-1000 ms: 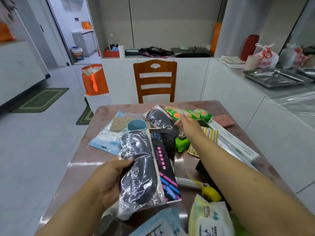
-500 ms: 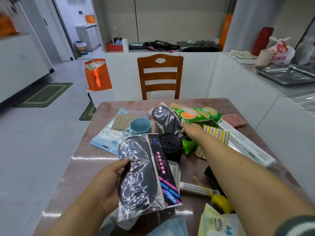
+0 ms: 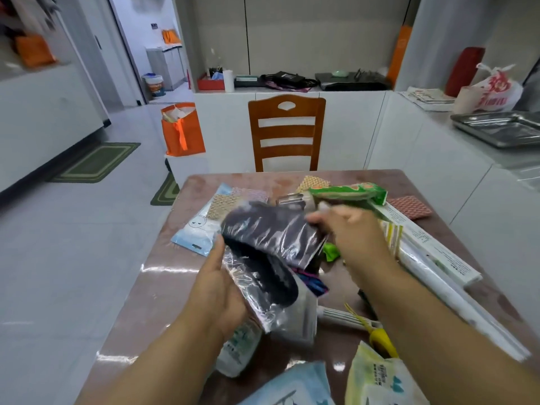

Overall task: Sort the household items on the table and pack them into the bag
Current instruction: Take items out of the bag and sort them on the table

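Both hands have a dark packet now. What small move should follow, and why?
Probably lay the right hand's packet onto the one gripped by the left hand, stacking the pair. It already hovers just above that lower packet, and both look alike.

Lighting: bright, even indoor light throughout; the doorway (image 3: 152, 62) at upper left was the brightest area, washed toward blue-white.
Glare: white streaks lay on the glossy table (image 3: 172, 268) near its left edge, and pale reflections on the floor tiles (image 3: 73, 258). The plastic wrap on the dark insoles (image 3: 271, 238) glinted.
Shadows: soft and faint, no hard edges.
Blur: the right hand (image 3: 355, 235) and the insoles it gripped were motion-smeared; the green packet (image 3: 349, 192) behind was also smeared. The left hand (image 3: 217, 283) was sharper.
Distortion: wide-angle bending; counter (image 3: 438, 147) and wall lines leaned outward at the edges.
Focus: the chair (image 3: 287, 133) was reasonably sharp; far shelves were soft.
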